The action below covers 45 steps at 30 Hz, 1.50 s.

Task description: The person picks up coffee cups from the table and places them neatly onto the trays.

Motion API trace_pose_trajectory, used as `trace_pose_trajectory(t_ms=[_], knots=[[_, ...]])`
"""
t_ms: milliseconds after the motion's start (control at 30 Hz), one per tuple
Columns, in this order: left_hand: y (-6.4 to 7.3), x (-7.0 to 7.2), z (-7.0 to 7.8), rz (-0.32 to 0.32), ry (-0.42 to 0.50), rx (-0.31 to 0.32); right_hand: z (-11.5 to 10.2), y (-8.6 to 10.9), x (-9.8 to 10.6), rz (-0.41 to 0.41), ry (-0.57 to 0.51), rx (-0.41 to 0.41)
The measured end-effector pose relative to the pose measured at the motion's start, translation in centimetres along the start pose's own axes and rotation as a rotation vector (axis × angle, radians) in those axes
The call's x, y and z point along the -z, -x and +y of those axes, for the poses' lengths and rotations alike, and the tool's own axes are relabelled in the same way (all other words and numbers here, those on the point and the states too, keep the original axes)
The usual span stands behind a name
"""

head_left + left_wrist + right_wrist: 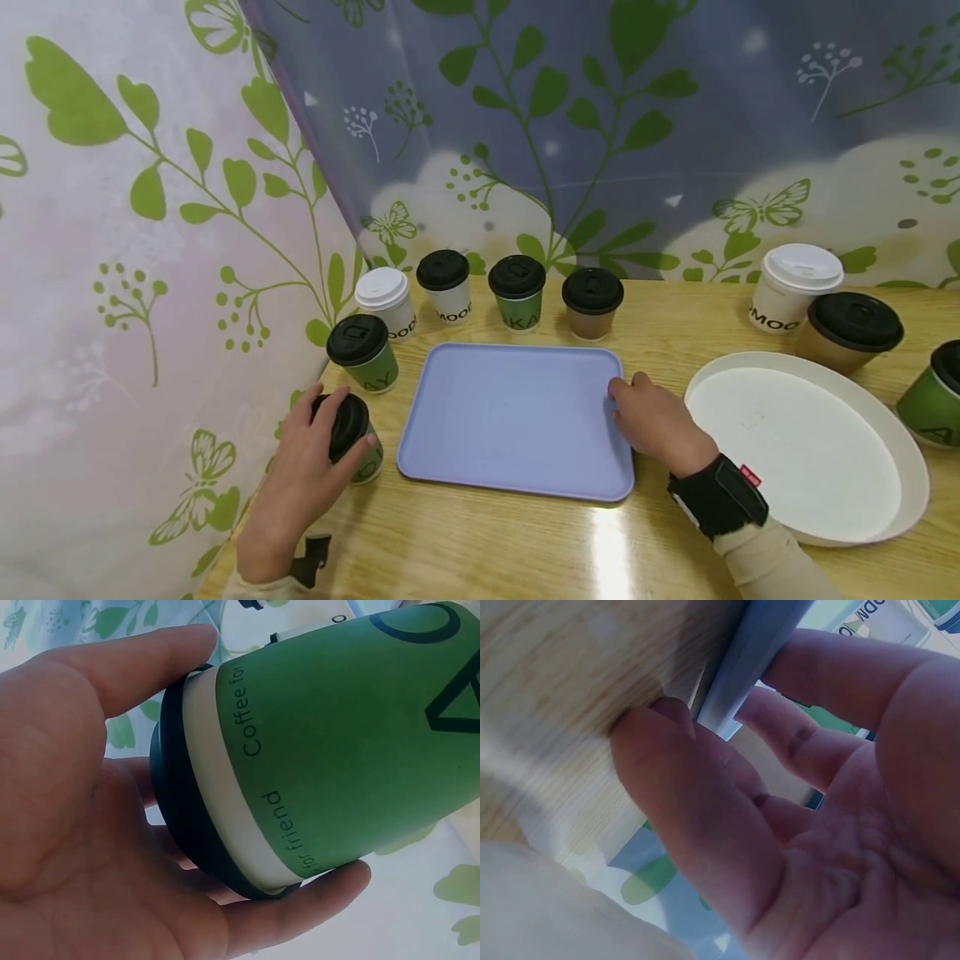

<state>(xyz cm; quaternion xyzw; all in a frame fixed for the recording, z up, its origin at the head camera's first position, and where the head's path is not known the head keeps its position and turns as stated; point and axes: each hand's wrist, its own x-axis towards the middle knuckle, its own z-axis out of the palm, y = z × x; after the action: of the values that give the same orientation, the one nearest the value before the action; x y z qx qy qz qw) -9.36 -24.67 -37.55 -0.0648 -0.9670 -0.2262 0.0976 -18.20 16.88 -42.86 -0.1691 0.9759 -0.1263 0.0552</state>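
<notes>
At the left end of the table my left hand (303, 471) reaches over a green paper cup (337, 742) with a black lid. Thumb and fingers curve round the lid from above, one fingertip lying against the green side in the left wrist view. My right hand (660, 421) grips the right rim of a flat lilac tray (517, 417), fingers on both sides of the edge in the right wrist view. The tray lies on the wooden table. Just behind the held cup stands another green cup (375, 372) with a black lid.
Behind the tray stand a white-lidded cup (393, 317), a black-lidded white cup (452, 302), a green cup (521, 310) and a brown cup (590, 323). A round white tray (810, 450) lies to the right, near white, brown (828, 354) and green cups. Patterned cloth hangs behind and left.
</notes>
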Motion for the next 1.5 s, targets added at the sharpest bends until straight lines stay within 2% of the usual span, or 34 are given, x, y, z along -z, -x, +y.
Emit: trace_pose_trajectory(t_ms=[167, 400, 1000, 1233, 1500], knots=[[0.0, -0.4, 0.0, 0.032, -0.012, -0.032, 0.0, 0.1, 0.0, 0.014, 0.006, 0.009], [0.0, -1.0, 0.3, 0.121, -0.026, -0.124, -0.1, 0.1, 0.1, 0.022, 0.002, 0.015], [-0.4, -0.9, 1.9, 0.242, 0.000, -0.095, -0.2, 0.1, 0.1, 0.010, -0.008, -0.001], [-1.0, -1.2, 2.3, 0.311, 0.025, -0.137, -0.1, 0.1, 0.1, 0.013, -0.012, -0.001], [-1.9, -1.6, 3.1, 0.323, 0.030, -0.193, -0.1, 0.1, 0.1, 0.000, -0.015, -0.009]])
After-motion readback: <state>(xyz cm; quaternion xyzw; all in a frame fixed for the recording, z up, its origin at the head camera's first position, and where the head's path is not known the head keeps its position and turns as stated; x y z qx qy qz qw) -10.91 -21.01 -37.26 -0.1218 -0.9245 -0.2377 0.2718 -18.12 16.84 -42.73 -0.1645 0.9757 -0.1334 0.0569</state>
